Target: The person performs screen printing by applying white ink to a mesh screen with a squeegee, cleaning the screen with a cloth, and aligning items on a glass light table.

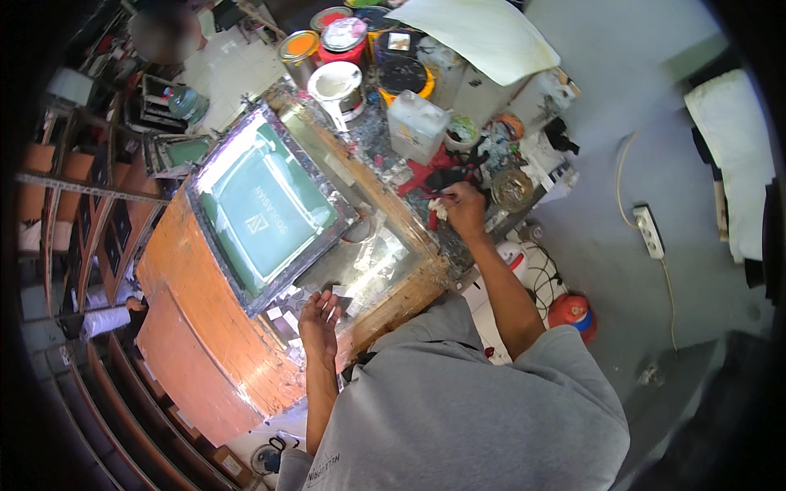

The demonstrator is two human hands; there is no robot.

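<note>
A crumpled pale scrap (439, 209) with red beside it sits at the fingertips of the right hand (464, 209), over the stained right-hand part of the bench (196, 250). That hand's grip is narrow, fingers drawn together and pointing down; whether they hold the scrap or only touch it, I cannot tell. Red cloth (419, 174) lies just beyond the fingers, mixed with dark pieces. To the right of the hand stands a round glass jar (512, 191), and farther back are a green-and-white bowl (463, 131) and a translucent plastic jug (417, 127).

The left hand (320, 317) is palm up with its fingers loosely curled and apart; nothing shows in its grip. It is near the lower corner of a screen-printing frame (270, 209) with green mesh and a pale printed design, lying tilted across the bench. Small white paper pieces (286, 320) lie beside that hand.

At the back of the bench stand a white pot (335, 79), a black-topped yellow bucket (404, 76) and an orange-topped can (300, 45). A power strip (649, 231) is on the grey wall to the right.
</note>
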